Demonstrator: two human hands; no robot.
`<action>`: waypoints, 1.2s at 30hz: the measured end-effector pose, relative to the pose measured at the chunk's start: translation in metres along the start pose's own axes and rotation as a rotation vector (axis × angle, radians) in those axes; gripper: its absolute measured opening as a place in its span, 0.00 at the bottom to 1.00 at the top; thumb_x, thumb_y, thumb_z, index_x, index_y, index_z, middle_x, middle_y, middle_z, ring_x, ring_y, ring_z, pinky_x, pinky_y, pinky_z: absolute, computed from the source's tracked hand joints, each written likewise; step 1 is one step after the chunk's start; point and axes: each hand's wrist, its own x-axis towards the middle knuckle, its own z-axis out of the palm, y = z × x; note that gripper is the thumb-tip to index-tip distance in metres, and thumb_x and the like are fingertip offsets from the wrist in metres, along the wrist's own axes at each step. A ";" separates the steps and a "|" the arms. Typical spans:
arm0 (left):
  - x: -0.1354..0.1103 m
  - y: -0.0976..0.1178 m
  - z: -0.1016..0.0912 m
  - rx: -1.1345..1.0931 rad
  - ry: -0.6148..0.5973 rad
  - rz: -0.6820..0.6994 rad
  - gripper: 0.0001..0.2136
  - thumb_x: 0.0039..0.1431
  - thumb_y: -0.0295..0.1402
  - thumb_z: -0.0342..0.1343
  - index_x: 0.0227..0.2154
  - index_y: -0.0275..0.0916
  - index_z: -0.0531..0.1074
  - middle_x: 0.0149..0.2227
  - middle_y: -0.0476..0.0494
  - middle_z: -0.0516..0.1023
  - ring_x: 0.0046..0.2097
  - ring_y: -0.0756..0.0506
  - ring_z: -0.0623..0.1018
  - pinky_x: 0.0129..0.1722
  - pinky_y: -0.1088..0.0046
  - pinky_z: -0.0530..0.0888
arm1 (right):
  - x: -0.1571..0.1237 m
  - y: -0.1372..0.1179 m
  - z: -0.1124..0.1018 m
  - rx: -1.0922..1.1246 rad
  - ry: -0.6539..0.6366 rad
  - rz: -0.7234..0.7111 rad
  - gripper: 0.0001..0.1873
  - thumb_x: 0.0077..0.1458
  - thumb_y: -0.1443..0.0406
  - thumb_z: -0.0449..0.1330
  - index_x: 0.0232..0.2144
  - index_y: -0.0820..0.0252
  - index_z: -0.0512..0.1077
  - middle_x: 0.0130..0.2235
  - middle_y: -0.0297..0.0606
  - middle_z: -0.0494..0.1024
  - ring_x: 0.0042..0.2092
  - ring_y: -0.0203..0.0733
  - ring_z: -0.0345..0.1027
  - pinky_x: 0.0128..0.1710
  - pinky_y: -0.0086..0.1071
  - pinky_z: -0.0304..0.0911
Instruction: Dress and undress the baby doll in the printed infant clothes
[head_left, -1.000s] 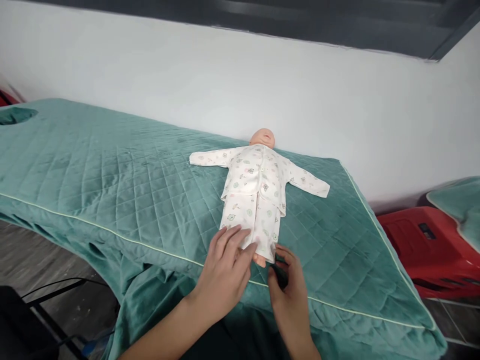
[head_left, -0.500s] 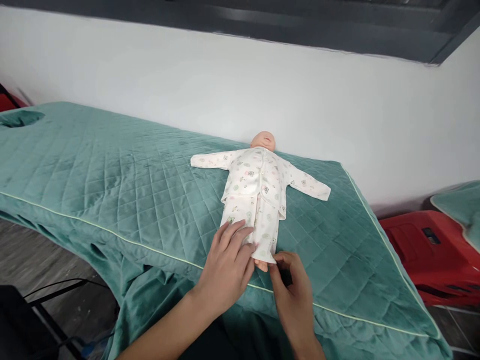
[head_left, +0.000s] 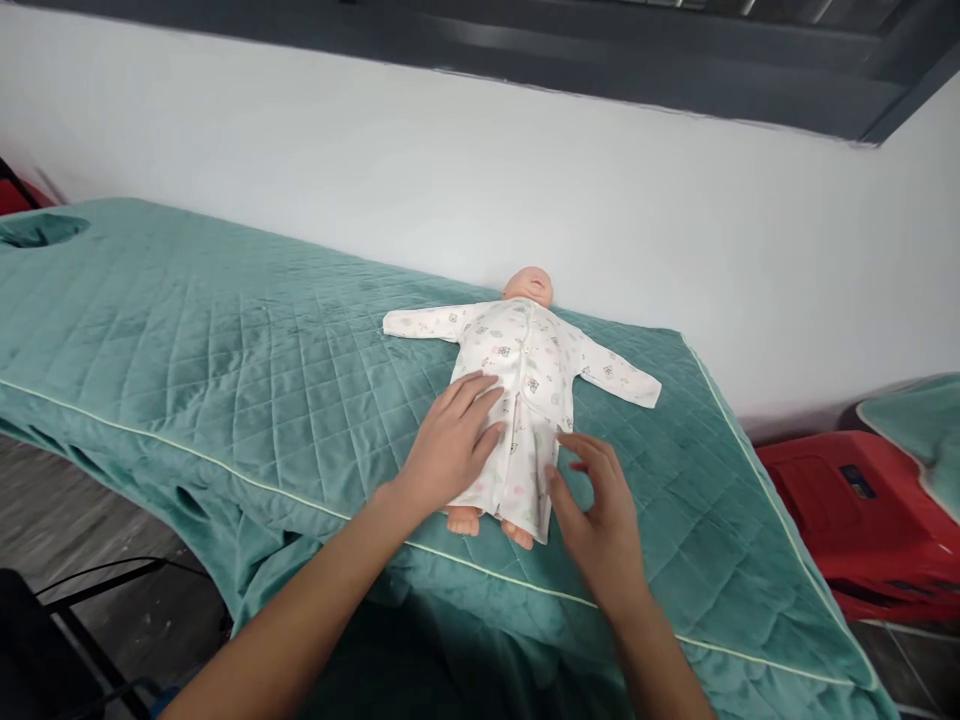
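Doll [head_left: 529, 286] lies face-up on bed [head_left: 300, 330]. Left hand [head_left: 448, 442], fingers spread, over its clothes [head_left: 534, 372]; right hand [head_left: 606, 525] alongside, fingers parted

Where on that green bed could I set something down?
The widest bare stretch of cover runs from the doll to the hole at picture left; another lies between the right hand and the piped edge. It's crowded at the trousers: left hand over them, right beside.

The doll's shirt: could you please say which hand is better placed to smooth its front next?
Probably the left hand: palm down, it reaches the shirt, while the right hand is half curled beside the trousers, lower down.
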 end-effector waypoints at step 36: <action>0.111 -0.094 0.047 -1.580 -0.034 -0.885 0.22 0.51 0.32 0.71 0.49 0.31 0.76 0.48 0.31 0.83 0.45 0.38 0.84 0.50 0.61 0.80 | 0.154 0.093 0.051 1.050 0.086 0.708 0.14 0.47 0.61 0.70 0.37 0.58 0.77 0.40 0.40 0.85 0.50 0.55 0.78 0.48 0.47 0.77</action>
